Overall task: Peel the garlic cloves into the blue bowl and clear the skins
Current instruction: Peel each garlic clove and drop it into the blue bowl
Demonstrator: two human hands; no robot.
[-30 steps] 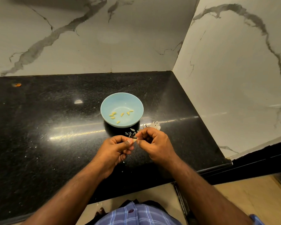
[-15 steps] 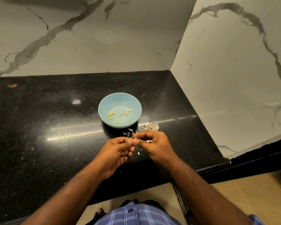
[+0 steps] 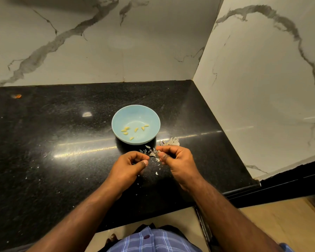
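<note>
**Garlic peeling at the corner of the black table**

Near the front edge of the black table [image 3: 44,160], both hands hang just above the surface with a small gap between them. The left hand [image 3: 129,166] has its fingers curled in and the thumb laid along the forefinger; whether anything is held inside that curl cannot be told. The right hand [image 3: 176,159] is also curled, its thumb and forefinger tips pinched together near a scrap of papery garlic skin [image 3: 153,153]; whether the fingers actually grip the scrap or a clove cannot be told, since the spot is small and partly hidden.

Just beyond the hands stands the blue bowl [image 3: 120,115], upright on the table, close to the corner where the two marble walls [image 3: 262,88] meet. Inside it lie several peeled garlic cloves [image 3: 136,129], pale yellow, scattered across the bottom and apart from one another.

Loose skins lie on the table around the hands: a larger pale clump [image 3: 172,141] just right of the bowl and beyond the right hand, and small white flakes [image 3: 157,173] between and below the two hands. A small orange speck [image 3: 17,96] sits far to the left near the back wall. A blue checked shirt [image 3: 149,240] shows at the bottom edge.
</note>
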